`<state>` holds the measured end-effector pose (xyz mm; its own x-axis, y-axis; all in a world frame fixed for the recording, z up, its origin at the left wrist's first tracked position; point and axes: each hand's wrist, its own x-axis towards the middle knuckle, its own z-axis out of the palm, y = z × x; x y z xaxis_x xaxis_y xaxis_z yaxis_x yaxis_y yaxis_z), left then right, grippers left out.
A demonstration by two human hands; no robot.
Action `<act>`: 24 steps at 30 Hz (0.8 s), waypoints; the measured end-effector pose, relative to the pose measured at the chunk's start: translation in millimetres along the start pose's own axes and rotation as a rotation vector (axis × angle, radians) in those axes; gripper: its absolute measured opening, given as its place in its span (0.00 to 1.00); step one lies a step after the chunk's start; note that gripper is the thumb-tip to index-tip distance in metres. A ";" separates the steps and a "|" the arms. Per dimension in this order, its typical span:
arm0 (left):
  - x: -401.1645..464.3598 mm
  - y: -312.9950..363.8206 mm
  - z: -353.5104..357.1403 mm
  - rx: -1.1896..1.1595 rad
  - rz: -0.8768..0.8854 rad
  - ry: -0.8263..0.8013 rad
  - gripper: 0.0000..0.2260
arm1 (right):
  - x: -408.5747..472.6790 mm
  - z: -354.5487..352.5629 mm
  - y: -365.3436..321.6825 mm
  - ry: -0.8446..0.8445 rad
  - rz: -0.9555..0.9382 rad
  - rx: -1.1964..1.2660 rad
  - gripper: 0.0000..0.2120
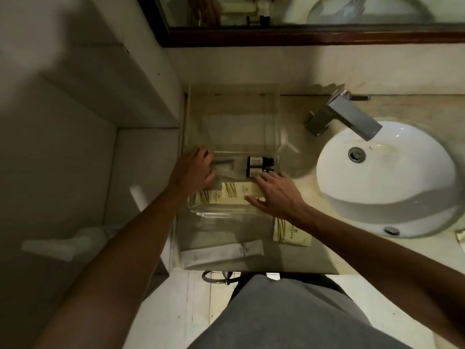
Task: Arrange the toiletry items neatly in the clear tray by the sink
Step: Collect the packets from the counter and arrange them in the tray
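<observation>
Task status: partly complete. Landmark: the clear tray [234, 122].

The left hand [193, 170] rests at the tray's near-left area, fingers loosely curled, gripping nothing that can be seen. Cream packets [226, 195] lie along its near edge. Two dark bottles [259, 166] lie inside. The right hand [274, 195], fingers spread, presses the packets. Outstanding (outside, nearer the person): a white tube [221, 254] and another packet [292, 231].

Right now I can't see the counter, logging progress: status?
Both hands open: left hand and right hand over the tray. Two bottles and cream packets inside. One packet and white box outside.
</observation>
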<state>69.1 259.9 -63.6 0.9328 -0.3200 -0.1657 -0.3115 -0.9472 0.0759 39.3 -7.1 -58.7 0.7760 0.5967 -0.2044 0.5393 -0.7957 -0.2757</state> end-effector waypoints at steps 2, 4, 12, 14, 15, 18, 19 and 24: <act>-3.0 -3.8 -5.5 0.000 -0.071 0.061 0.14 | 21.0 7.8 -16.6 0.014 -0.003 -0.001 0.27; -9.0 -10.8 -6.3 0.033 -0.105 0.120 0.13 | 40.2 17.0 -31.0 0.044 0.006 -0.020 0.29; -29.2 -11.4 8.9 -0.066 0.002 0.101 0.10 | 26.7 28.3 -24.7 0.085 0.043 -0.061 0.25; -28.6 -3.0 13.7 -0.090 0.087 0.085 0.10 | 20.0 30.1 -19.0 0.058 0.047 -0.084 0.20; -27.9 2.3 15.7 -0.075 0.150 0.063 0.10 | 18.2 30.6 -18.0 0.039 0.043 -0.089 0.18; -30.5 17.0 21.4 -0.054 0.230 -0.009 0.12 | 16.6 29.8 -18.7 0.012 0.018 -0.076 0.16; -31.7 21.1 21.7 -0.054 0.220 -0.019 0.12 | 15.7 27.1 -18.6 0.021 0.022 -0.064 0.16; -13.7 48.4 10.1 0.030 0.168 0.043 0.23 | 1.7 3.6 0.3 0.136 0.068 -0.051 0.20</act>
<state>39.4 218.2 -67.6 0.8737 -0.4737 -0.1110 -0.4687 -0.8807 0.0691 39.6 -6.0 -62.4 0.8467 0.5241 -0.0912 0.4968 -0.8403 -0.2170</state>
